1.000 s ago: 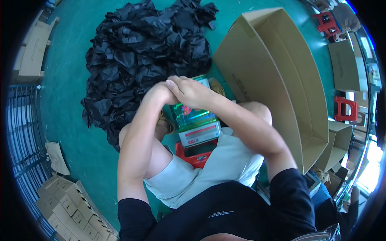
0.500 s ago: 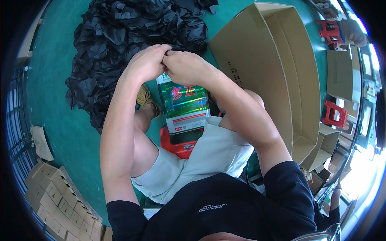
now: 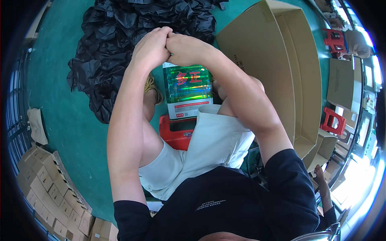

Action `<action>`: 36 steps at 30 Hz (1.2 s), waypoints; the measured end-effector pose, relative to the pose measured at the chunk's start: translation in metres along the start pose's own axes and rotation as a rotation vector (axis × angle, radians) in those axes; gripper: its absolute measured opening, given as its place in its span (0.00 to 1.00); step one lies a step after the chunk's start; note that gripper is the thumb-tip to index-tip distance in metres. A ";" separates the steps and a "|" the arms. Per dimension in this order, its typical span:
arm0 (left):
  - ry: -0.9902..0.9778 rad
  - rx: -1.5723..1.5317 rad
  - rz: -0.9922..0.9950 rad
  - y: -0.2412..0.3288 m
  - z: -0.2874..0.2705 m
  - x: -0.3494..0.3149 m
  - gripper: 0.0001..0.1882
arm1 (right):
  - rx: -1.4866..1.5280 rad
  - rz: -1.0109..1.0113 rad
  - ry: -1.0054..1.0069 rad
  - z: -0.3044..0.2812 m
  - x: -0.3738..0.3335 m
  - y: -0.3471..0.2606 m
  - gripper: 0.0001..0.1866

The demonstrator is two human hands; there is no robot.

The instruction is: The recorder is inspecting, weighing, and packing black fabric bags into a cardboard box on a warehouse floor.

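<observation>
My left hand [image 3: 150, 49] and my right hand [image 3: 188, 49] meet in front of me, fingertips close together and curled. Their backs hide the fingers and whatever they hold, which I cannot make out. Just below them, between my lower legs, a rectangular tin [image 3: 188, 90] shows its shiny green face and white lower band; my hands cover its top edge. A red plastic stool [image 3: 177, 138] sits between the tin and my shorts. Beyond my hands, a large crumpled heap of black plastic sheets [image 3: 110, 44] lies on the green floor [image 3: 66, 148].
A tall open cardboard box [image 3: 257, 38] stands close by my right arm. Stacked cartons [image 3: 50, 190] are at the lower left. Red stools [image 3: 333, 120] and more boxes [image 3: 343, 82] line the right side. Another person's arm [image 3: 323, 186] shows at the lower right.
Both hands have moved slightly farther forward, still together. The view has shifted a little, so the tin and black heap sit higher in it. More of the other person's arm shows.
</observation>
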State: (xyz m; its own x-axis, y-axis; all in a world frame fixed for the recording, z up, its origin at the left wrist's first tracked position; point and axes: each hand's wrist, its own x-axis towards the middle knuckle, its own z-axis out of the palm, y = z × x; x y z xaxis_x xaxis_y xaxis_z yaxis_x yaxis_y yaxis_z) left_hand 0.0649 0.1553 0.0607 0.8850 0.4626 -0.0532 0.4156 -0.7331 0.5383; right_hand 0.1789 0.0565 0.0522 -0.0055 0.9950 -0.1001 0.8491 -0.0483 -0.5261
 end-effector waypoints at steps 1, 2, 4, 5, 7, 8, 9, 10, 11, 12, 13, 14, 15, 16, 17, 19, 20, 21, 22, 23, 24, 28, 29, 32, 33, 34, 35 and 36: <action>0.006 0.005 -0.006 -0.001 0.001 0.001 0.23 | 0.005 0.005 0.021 0.001 0.002 0.000 0.11; 0.011 0.009 -0.009 -0.001 0.003 0.002 0.23 | 0.004 0.009 0.029 0.001 0.003 0.002 0.11; -0.010 0.020 -0.005 0.003 0.008 0.007 0.22 | -0.009 0.082 0.002 0.000 -0.001 0.005 0.11; -0.031 0.026 -0.011 0.006 0.012 0.009 0.21 | -0.010 0.095 0.009 -0.002 -0.005 0.008 0.11; -0.112 0.014 -0.018 0.016 0.014 0.015 0.21 | -0.028 0.133 -0.030 -0.007 -0.014 0.014 0.11; -0.186 0.004 -0.040 0.021 0.015 0.016 0.20 | -0.027 0.145 -0.026 -0.009 -0.019 0.015 0.11; -0.169 0.015 0.012 0.023 0.020 0.016 0.17 | 0.005 0.175 -0.046 -0.010 -0.024 0.017 0.10; -0.177 0.011 0.027 0.028 0.023 0.016 0.17 | 0.036 0.209 -0.065 -0.012 -0.030 0.019 0.10; -0.228 0.019 0.032 0.033 0.024 0.017 0.16 | 0.035 0.224 -0.060 -0.012 -0.035 0.022 0.10; -0.277 0.028 0.036 0.037 0.026 0.018 0.14 | 0.026 0.243 -0.085 -0.011 -0.040 0.025 0.10; -0.268 0.019 0.059 0.038 0.029 0.020 0.14 | 0.013 0.259 -0.108 -0.011 -0.043 0.028 0.10; -0.269 0.018 0.069 0.041 0.032 0.021 0.14 | 0.011 0.267 -0.103 -0.011 -0.048 0.030 0.10; -0.299 0.038 0.091 0.044 0.034 0.022 0.14 | 0.039 0.276 -0.110 -0.009 -0.053 0.032 0.10; -0.324 0.062 0.108 0.048 0.034 0.023 0.15 | 0.067 0.278 -0.116 -0.007 -0.057 0.034 0.10; -0.353 0.069 0.063 0.054 0.034 0.023 0.15 | 0.059 0.290 -0.127 -0.006 -0.060 0.036 0.11; -0.368 0.093 0.072 0.060 0.038 0.023 0.16 | 0.088 0.309 -0.149 -0.004 -0.064 0.040 0.11; -0.376 0.106 0.079 0.063 0.038 0.023 0.16 | 0.121 0.333 -0.175 -0.003 -0.065 0.041 0.11; -0.413 0.117 0.065 0.065 0.037 0.023 0.18 | 0.086 0.380 -0.265 -0.002 -0.064 0.043 0.12; -0.404 0.123 0.060 0.064 0.036 0.022 0.18 | 0.082 0.370 -0.261 -0.006 -0.062 0.038 0.12; -0.437 0.146 0.064 0.062 0.036 0.021 0.18 | 0.065 0.376 -0.315 -0.010 -0.061 0.032 0.13; -0.470 0.170 0.068 0.061 0.036 0.022 0.18 | 0.047 0.382 -0.369 -0.013 -0.058 0.027 0.13; -0.496 0.184 0.033 0.061 0.029 0.027 0.21 | 0.002 0.456 -0.383 -0.015 -0.051 0.025 0.13; -0.493 0.186 0.033 0.060 0.030 0.029 0.21 | 0.000 0.454 -0.380 -0.014 -0.049 0.027 0.13; -0.498 0.136 -0.001 0.058 0.035 0.035 0.24 | -0.033 0.443 -0.437 -0.013 -0.044 0.035 0.14; -0.508 0.139 0.007 0.059 0.035 0.037 0.25 | -0.047 0.447 -0.434 -0.012 -0.044 0.036 0.15; -0.520 0.143 0.012 0.059 0.034 0.038 0.26 | -0.060 0.449 -0.431 -0.014 -0.044 0.036 0.15; -0.520 0.145 0.013 0.060 0.035 0.040 0.26 | -0.058 0.449 -0.429 -0.016 -0.046 0.035 0.15; -0.524 0.144 0.016 0.060 0.037 0.042 0.26 | -0.052 0.462 -0.418 -0.018 -0.047 0.035 0.15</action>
State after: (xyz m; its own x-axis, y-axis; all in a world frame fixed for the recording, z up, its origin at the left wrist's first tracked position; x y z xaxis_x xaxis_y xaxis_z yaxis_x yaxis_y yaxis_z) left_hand 0.1345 0.1124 0.0592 0.8625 0.1673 -0.4777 0.3932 -0.8158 0.4242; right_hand 0.2185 0.0094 0.0534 0.1713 0.7534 -0.6349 0.8377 -0.4505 -0.3086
